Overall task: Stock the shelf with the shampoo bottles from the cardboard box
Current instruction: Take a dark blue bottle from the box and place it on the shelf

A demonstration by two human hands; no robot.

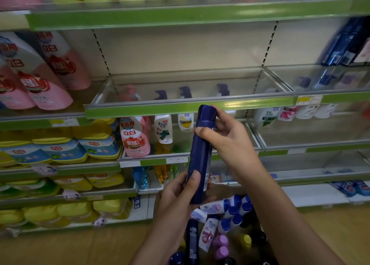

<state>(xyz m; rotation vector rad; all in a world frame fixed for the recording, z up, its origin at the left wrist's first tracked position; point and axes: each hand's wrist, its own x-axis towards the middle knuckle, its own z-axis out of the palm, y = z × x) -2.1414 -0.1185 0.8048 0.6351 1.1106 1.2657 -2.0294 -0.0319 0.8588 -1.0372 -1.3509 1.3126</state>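
A tall dark blue shampoo bottle stands nearly upright in front of the shelves, held by both hands. My left hand grips its lower end, thumb across the front. My right hand holds its upper part near the cap. Just behind the cap runs the green front rail of a middle shelf with a clear guard; that shelf bay looks bare. Below my arms lies a pile of shampoo bottles, white, blue, purple and yellow; the cardboard box itself is hidden under them.
Pink refill pouches fill the left bay. Yellow and blue packs stack lower left. A pink pouch and white bottles sit on the shelf below the rail. Dark blue boxes stand at upper right. Wooden floor shows below.
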